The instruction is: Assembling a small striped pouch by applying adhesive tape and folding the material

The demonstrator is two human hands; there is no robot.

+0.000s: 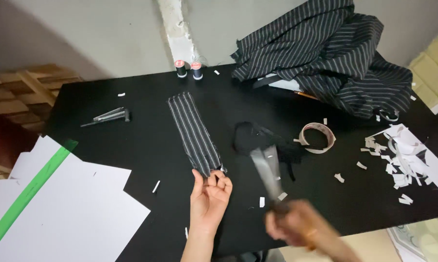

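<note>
- The black table (151,145) fills most of my view, with a grey wall behind it and stacked wooden pieces (20,94) off its left end.
- A big heap of dark pinstriped fabric (330,53) is bunched at the far right corner of the table.
- White paper sheets (68,213), one edged with a green stripe, lie over the near left corner.
- A pile of white paper scraps (398,155) sits at the right edge, with smaller bits scattered across the table.
- The striped fabric strip (194,131) lies flat in the middle, running from near the far edge down toward me; its near end is at my left hand.
- My left hand (208,196) is palm up, fingers curled, its grip pinching the near end of the strip.
- My right hand (296,225) is blurred; its grip is closed around the handle of large scissors (267,167), whose blades point away from me, just right of the strip.
- A scrap of black cloth (250,138) lies under the scissor blades.
- A roll of tape (317,137) lies right of that cloth.
- A dark metal tool (110,116) lies at the left, well apart from the strip; I cannot tell what kind.
- Two spools of black thread (188,69) stand upright at the far edge.
</note>
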